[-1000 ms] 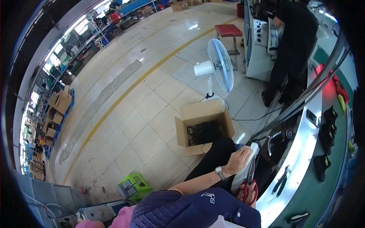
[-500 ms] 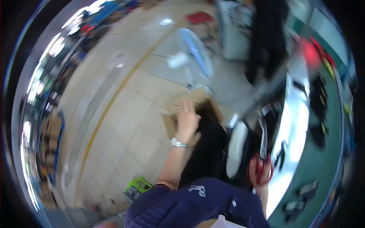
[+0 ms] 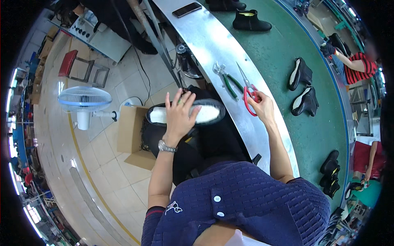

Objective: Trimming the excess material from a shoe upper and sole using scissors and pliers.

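My left hand (image 3: 179,117), with a watch on the wrist, lies fingers spread across the white underside of a black shoe (image 3: 209,113). The shoe rests bottom up over my lap. My right hand (image 3: 262,107) is closed on the red handles of a pair of scissors (image 3: 247,96). Those scissors are at the metal strip of the bench (image 3: 213,39), blades pointing away from me. Just left of them on the metal lie green-handled pliers (image 3: 228,84).
An open cardboard box (image 3: 130,131) stands on the floor to my left, near a fan (image 3: 84,100) and a red stool (image 3: 68,62). A phone (image 3: 186,10) lies on the metal strip. Several black shoes (image 3: 304,100) stand on the green belt (image 3: 266,53). Other people work nearby.
The view has swung toward the bench. My left hand has gone from over the cardboard box onto the shoe. The scissors, still in my right hand, have moved over the metal strip.
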`<action>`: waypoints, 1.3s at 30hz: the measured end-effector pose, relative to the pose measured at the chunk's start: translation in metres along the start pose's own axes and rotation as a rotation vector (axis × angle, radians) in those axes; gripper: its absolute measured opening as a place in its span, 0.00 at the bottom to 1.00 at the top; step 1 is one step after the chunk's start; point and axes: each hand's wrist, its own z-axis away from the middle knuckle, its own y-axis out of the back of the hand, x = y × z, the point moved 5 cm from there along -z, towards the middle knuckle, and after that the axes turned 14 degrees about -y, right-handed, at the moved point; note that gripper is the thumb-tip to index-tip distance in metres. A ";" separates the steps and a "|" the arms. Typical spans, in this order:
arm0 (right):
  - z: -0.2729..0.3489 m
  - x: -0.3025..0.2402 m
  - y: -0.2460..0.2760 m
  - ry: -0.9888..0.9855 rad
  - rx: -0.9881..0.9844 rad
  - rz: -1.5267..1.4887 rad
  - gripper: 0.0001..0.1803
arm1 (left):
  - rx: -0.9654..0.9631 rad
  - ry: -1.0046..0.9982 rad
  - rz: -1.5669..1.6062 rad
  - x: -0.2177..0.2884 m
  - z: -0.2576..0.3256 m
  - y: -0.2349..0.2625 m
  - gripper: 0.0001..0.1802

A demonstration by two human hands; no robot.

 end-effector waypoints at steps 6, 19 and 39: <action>-0.032 0.034 -0.009 0.181 0.247 0.364 0.17 | -0.060 0.273 0.334 -0.075 -0.023 0.016 0.19; -0.096 -0.044 -0.121 0.002 -0.422 0.005 0.31 | 0.075 0.437 0.027 -0.134 -0.040 0.001 0.18; 0.045 -0.142 -0.085 0.561 -0.694 0.163 0.27 | 0.128 0.287 -0.009 -0.016 0.008 -0.005 0.46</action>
